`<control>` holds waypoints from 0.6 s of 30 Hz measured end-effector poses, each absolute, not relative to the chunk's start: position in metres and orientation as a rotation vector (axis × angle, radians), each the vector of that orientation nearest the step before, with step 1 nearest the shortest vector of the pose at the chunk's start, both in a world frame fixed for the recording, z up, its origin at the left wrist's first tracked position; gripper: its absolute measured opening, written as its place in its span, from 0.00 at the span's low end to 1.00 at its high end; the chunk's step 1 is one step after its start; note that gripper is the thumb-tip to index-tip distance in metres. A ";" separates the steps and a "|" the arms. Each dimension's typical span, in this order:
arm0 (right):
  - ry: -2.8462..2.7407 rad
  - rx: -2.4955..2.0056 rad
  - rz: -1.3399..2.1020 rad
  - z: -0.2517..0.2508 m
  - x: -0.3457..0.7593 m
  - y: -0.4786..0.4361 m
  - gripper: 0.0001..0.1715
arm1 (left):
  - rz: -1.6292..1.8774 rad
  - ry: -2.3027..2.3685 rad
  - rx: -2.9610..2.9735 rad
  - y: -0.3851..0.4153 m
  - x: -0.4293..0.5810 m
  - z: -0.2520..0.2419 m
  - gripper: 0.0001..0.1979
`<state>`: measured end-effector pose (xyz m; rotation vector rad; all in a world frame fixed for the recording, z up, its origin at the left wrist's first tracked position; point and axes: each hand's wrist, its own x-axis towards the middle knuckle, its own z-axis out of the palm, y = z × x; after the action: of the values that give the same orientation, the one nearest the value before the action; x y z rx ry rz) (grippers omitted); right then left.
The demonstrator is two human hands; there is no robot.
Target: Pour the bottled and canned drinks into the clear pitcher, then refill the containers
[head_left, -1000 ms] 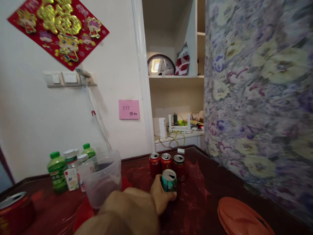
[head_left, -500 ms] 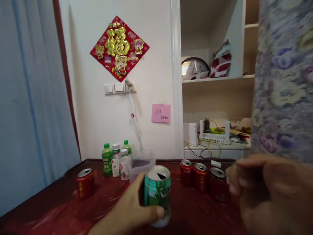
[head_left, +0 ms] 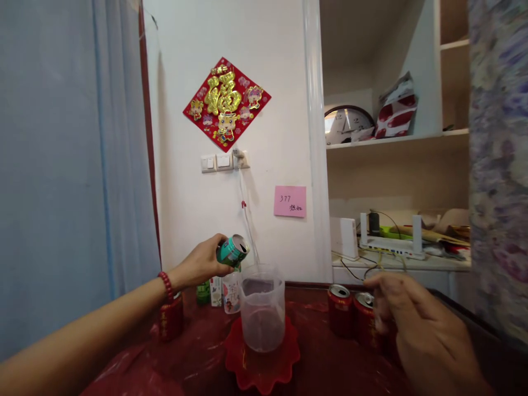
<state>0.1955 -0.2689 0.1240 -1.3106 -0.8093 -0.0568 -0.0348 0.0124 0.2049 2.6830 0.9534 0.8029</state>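
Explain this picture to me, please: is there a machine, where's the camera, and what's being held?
There is no machine here, just a person's two bare hands, seen by a camera worn on the head. The left hand holds a green metal drink can, its top tilted toward a clear plastic tub. The tub stands on a red, wavy-edged dish on a dark red table. One red metal can stands on the left; more red cans stand on the right, partly behind the curled right hand. I can't tell whether it holds anything.

"377" stands on the pink note (head_left: 290,201), "福" on the red diamond (head_left: 226,104), "12" on the clock (head_left: 348,120).
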 end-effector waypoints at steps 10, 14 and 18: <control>-0.835 -1.330 -0.042 0.125 0.188 -0.267 0.29 | 0.734 0.869 2.983 0.018 -0.024 0.200 0.27; -0.864 -1.324 -0.063 0.126 0.187 -0.267 0.28 | 0.714 0.863 3.046 0.015 -0.022 0.202 0.25; -0.873 -1.336 -0.087 0.126 0.186 -0.267 0.28 | 0.708 0.822 3.120 0.011 -0.019 0.207 0.24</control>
<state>0.1858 -0.2673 0.1264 -1.3362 -0.8728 -0.0868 -0.0194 0.0106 0.2070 3.1195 0.8216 0.7079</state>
